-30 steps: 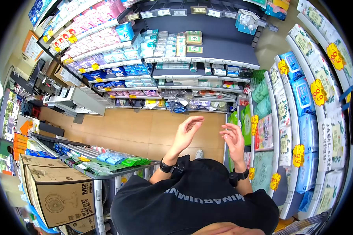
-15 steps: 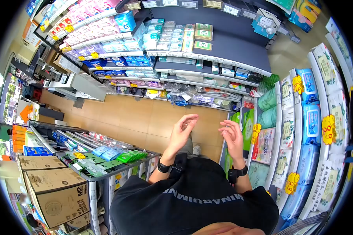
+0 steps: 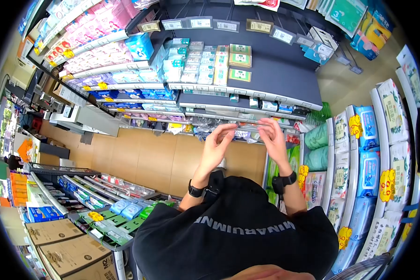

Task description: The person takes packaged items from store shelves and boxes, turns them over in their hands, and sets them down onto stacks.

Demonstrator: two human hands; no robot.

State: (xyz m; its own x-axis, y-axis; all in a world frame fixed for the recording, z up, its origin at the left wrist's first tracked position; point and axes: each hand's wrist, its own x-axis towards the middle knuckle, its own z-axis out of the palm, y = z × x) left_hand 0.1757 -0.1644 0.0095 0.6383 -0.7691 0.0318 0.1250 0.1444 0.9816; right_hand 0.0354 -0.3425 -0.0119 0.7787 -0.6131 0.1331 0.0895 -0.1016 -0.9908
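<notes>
My left hand (image 3: 216, 146) is raised in front of my body, its fingers apart and slightly curled, holding nothing. To its right my right hand (image 3: 273, 141) is up at about the same height, also with curled, parted fingers and nothing in them. A gap separates the two hands. Each wrist carries a black band. Beyond them stands a shelf unit (image 3: 280, 79) with small green and white packs (image 3: 240, 61) on its upper board. Neither hand touches the goods.
Wet-wipe packs (image 3: 369, 172) and yellow price tags line the shelves at the right. Pink packs (image 3: 108, 17) fill the upper left shelves. Cardboard boxes (image 3: 74, 254) and a low display shelf stand at the lower left. Tiled floor (image 3: 140, 156) lies between the shelves.
The view has moved closer to the back shelf. Both hands have risen, the right one more, and they are nearer each other. A foot has shifted position below.
</notes>
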